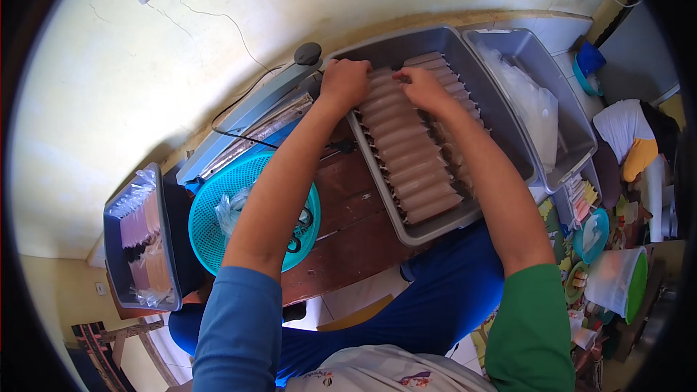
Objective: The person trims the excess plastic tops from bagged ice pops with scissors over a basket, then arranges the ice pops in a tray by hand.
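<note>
Grey plastic forms the deep tray (435,38) standing on the red-brown wooden tabletop (348,207), and inside it slim brown-filled tubes (410,156) lie side by side in a long row, with another row of tubes (444,72) to its right. Both arms stretch forward from the body and converge on the tray's far end, so the two hands sit near each other, with a small gap between them. The left hand (347,81) is bent over the far left corner, back upward, its fingers curled down beside the first tubes; their tips are hidden, so I cannot tell whether they grip anything. Its forearm passes above the turquoise basket (205,221). The right hand (421,88) turns inward at the wrist, thumb and index finger drawn close to each other at the far end of the long row; whether a tube is pinched there I cannot tell. Its forearm slants across the right-hand row and the tray's side wall.
</note>
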Tool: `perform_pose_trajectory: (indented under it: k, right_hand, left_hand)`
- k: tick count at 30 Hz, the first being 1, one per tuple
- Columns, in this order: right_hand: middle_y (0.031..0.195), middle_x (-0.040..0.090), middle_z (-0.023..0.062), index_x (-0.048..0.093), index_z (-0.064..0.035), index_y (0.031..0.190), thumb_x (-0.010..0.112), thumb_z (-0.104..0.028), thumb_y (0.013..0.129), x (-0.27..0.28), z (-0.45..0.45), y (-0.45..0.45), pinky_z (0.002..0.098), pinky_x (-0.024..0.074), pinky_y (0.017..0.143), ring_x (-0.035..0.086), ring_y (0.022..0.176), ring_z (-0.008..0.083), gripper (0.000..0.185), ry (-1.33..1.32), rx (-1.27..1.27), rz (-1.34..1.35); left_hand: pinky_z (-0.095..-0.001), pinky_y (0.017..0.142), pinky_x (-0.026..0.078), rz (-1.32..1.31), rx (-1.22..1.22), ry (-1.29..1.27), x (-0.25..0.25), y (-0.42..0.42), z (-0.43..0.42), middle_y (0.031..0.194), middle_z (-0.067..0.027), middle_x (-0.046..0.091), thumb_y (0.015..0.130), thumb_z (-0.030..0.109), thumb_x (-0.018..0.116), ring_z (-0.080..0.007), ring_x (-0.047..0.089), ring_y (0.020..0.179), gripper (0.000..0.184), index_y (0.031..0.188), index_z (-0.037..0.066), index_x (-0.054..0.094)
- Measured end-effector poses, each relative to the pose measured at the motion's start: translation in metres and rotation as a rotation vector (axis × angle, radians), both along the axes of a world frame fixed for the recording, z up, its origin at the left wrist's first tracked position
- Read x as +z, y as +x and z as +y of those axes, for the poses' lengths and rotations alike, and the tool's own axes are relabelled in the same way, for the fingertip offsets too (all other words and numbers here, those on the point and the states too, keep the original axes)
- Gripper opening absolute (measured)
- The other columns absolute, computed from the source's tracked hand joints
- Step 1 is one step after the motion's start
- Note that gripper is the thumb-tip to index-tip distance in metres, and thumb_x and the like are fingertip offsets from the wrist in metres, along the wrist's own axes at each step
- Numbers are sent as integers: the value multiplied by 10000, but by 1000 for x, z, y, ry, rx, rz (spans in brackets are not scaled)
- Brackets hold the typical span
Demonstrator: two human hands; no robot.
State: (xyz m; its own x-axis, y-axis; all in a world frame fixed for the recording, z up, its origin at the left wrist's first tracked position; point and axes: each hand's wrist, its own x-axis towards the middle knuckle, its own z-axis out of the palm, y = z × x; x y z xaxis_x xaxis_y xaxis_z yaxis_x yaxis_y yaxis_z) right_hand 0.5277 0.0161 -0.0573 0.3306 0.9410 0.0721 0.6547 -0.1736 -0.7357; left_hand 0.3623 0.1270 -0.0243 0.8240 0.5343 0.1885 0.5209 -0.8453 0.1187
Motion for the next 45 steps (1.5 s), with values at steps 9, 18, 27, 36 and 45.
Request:
perform_pose_trajectory:
  k: [9,18,27,36,45]
  right_hand:
    - [972,622,188,659,-34,953,567,-84,775,26,-20,-33,453,489,856,609,957,358,206,143,119,-516]
    - [864,614,146,630,-42,842,603,-89,764,47,-28,-65,436,501,765,608,872,335,95,285,169,-736]
    - [841,603,124,632,-50,845,616,-99,770,75,-44,-134,412,485,770,592,840,316,91,475,351,-550]
    - [860,632,126,656,-21,882,652,-69,765,78,-68,-251,406,492,779,609,858,314,127,400,654,-305]
    - [862,624,149,646,-19,893,658,-61,780,79,-47,-370,419,489,755,598,845,340,122,372,870,-113]
  left_hand:
    - [-429,1012,400,-353,-71,-170,-4,-36,-28,953,-168,683,821,125,631,-353,617,964,146,928,37,677]
    - [-416,969,439,-420,-168,-332,32,-116,-79,1189,-188,618,841,165,670,-369,573,1129,264,1074,43,644]
    - [-351,825,490,-411,34,-488,75,-257,-110,981,-120,698,853,164,677,-280,659,945,188,992,38,686]
    - [-372,715,509,-323,163,-484,85,-374,-144,912,-152,691,842,157,665,-306,667,835,167,938,22,683]
    - [-327,671,493,-461,425,-459,96,-472,-168,868,-139,688,848,132,662,-237,662,774,185,976,-2,677]
